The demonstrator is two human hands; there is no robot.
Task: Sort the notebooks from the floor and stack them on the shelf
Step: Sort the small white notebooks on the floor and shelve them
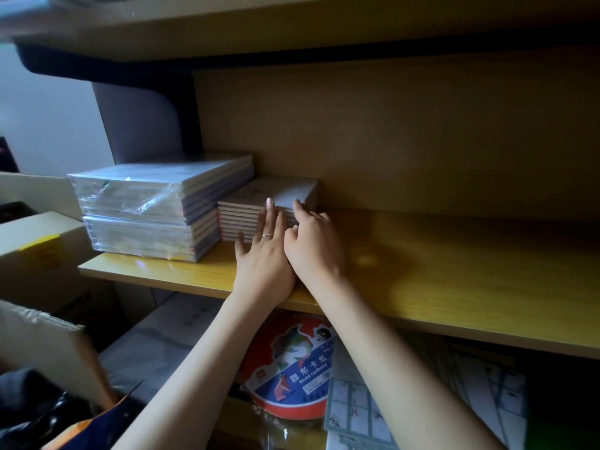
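- Two bare forearms nearest, reaching up over a round red cardboard pack (293, 368) on the lower level.
- Left hand (264, 254) flat, fingers spread, pressed against the front edge of the notebook stack (259, 206); gripping nothing.
- Right hand (313, 241) loosely curled, index fingertip on the stack's top right corner.
- Stack lying on the shelf (422, 254), just beside two taller wrapped bundles (156, 206) at left.
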